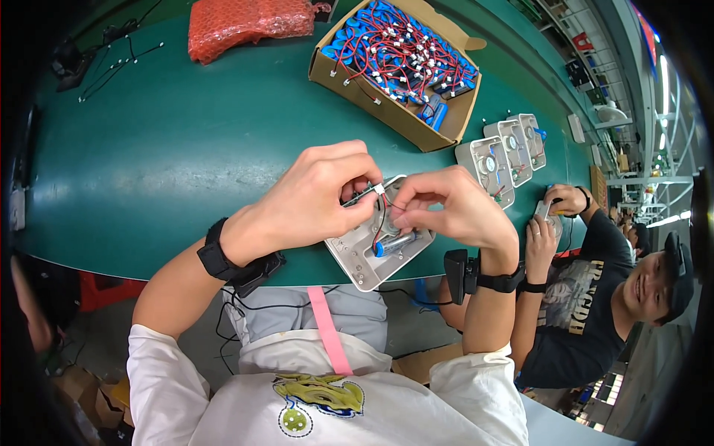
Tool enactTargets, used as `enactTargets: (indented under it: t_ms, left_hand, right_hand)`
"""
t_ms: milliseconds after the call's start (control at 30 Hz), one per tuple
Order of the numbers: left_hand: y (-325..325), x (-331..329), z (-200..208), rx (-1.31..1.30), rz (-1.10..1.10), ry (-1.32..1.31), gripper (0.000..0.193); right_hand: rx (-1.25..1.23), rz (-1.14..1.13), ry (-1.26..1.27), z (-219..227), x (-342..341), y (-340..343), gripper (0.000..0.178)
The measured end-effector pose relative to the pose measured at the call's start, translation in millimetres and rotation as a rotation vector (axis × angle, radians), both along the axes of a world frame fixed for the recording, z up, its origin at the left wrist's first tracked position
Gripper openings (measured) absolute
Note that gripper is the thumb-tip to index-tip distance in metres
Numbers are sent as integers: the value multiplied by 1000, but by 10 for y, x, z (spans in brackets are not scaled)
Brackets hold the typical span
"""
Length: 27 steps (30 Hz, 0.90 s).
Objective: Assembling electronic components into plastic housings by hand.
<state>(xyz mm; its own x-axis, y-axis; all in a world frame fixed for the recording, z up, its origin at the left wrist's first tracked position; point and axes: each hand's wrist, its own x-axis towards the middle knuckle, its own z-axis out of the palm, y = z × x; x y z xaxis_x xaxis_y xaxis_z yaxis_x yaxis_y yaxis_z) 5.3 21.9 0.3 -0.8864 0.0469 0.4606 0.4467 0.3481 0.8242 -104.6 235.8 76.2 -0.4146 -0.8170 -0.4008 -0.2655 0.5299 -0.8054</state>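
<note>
Near the table's front edge a light grey plastic housing (pixel 362 273) lies tilted beneath both hands. My left hand (pixel 312 201) is closed on a small green circuit board (pixel 358 196), held over the housing. A white plug connector (pixel 379 189) with red and black wires shows at the board's end, by my left fingertips. Just right of it, my right hand (pixel 465 212) pinches the thin wires; its fingertips partly hide them. Inside the housing rests a cylindrical battery (pixel 396 244) with a blue end, and wires run up from it. Part of the housing's inside is hidden by my hands.
An open cardboard box (pixel 387 111) of blue batteries with red-and-black leads stands behind. Several similar grey housings (pixel 487 165) line the right. Red bubble wrap (pixel 249 28) and loose black cables (pixel 123 63) lie at the far left. A co-worker (pixel 595 297) handles a grey part at right.
</note>
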Motion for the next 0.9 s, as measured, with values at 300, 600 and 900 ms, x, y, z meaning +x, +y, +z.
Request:
enactTargets:
  t_ms: [300, 600, 900]
  left_hand:
    - [-1, -10, -20, 4, -1, 7, 15]
    - [-12, -15, -15, -6, 3, 4, 15]
    - [-6, 0, 42, 16, -14, -69, 12]
  right_hand:
    - [-255, 121, 241, -167, 47, 61, 17]
    - [-262, 51, 439, -198, 218, 14, 18]
    - [-253, -79, 435, -230, 272, -61, 23]
